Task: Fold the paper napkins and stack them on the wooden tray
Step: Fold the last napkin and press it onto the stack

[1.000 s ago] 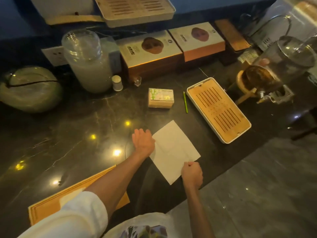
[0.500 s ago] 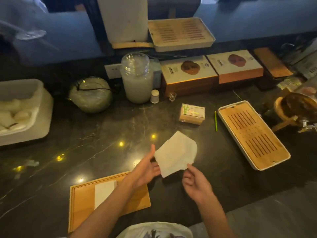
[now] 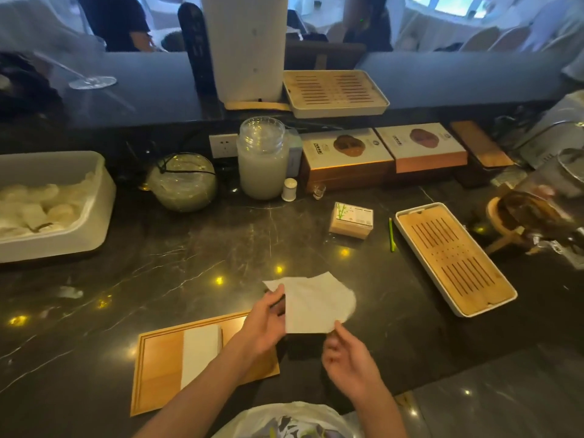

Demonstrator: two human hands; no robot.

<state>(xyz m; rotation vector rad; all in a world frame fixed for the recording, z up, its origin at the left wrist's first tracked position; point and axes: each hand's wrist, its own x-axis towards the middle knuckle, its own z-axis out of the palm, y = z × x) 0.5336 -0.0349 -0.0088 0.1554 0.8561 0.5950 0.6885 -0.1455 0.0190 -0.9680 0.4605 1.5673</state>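
Observation:
A white paper napkin (image 3: 316, 303) hangs above the dark marble counter, held by both hands. My left hand (image 3: 264, 324) pinches its left edge with thumb on top. My right hand (image 3: 346, 358) holds the napkin's lower right corner from below. A flat wooden tray (image 3: 158, 368) lies at the near left, partly under my left forearm. One folded white napkin (image 3: 200, 354) rests on that tray.
A slatted bamboo tray in a white frame (image 3: 455, 257) lies to the right, with a green pen (image 3: 392, 233) and small napkin box (image 3: 351, 220) beside it. A white bin of crumpled paper (image 3: 50, 200) stands far left. Jars and boxes line the back.
The napkin lay flat on the counter under both hands; it now hangs lifted between them. The view has swung up and left, so the wooden tray with its folded napkin shows fully.

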